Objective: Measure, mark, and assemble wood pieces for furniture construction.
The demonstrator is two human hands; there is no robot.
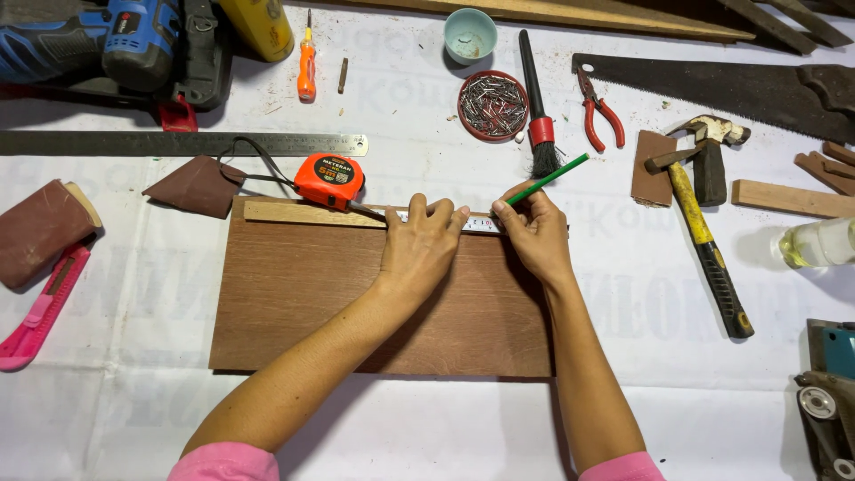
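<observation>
A brown wooden board point(312, 294) lies flat on the white-covered table. A thin light wooden strip point(303, 214) rests along its far edge. An orange tape measure point(330, 181) sits at the strip, its blade point(476, 224) pulled out to the right along it. My left hand point(420, 245) presses the blade down on the strip with spread fingers. My right hand point(533, 232) holds a green pencil point(552, 178), its tip touching the blade near the board's far right corner.
A steel ruler point(178, 143), sandpaper pieces point(198, 185), a sanding block point(40, 230) and a pink cutter point(40, 316) lie left. A dish of nails point(492, 106), brush point(537, 107), pliers point(598, 109), two hammers point(704, 223), a handsaw point(712, 85), a drill point(98, 40) and a bottle point(815, 242) lie around.
</observation>
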